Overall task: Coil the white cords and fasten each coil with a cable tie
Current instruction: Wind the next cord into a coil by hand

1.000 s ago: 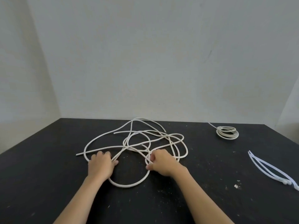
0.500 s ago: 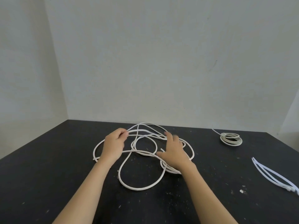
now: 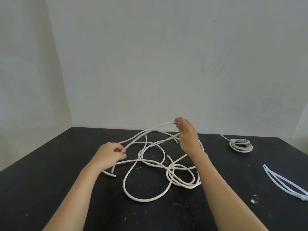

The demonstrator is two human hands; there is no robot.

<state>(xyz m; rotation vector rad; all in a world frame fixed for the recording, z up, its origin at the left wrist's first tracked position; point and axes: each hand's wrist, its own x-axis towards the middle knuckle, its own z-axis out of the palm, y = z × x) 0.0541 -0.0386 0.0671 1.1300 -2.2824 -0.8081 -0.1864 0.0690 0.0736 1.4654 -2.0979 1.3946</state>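
Observation:
A tangle of loose white cords (image 3: 150,164) lies in loops on the black table (image 3: 50,172). My left hand (image 3: 109,155) is closed on one strand near its end, low over the table. My right hand (image 3: 187,135) is raised above the tangle and pinches the same strand between thumb and fingertips, so the strand runs stretched between both hands. A second white cord, wound into a small coil (image 3: 240,145), rests at the back right. Several white cable ties (image 3: 285,182) lie at the right edge.
Pale walls stand close behind and to the left of the table. The table's surface is flecked with small white specks, and a white scrap (image 3: 253,201) lies near the cable ties.
Both hands left the table surface. My right hand rose and pinched a strand, lifting it up and back; my left hand gripped the same strand and pulled left, shifting the loops.

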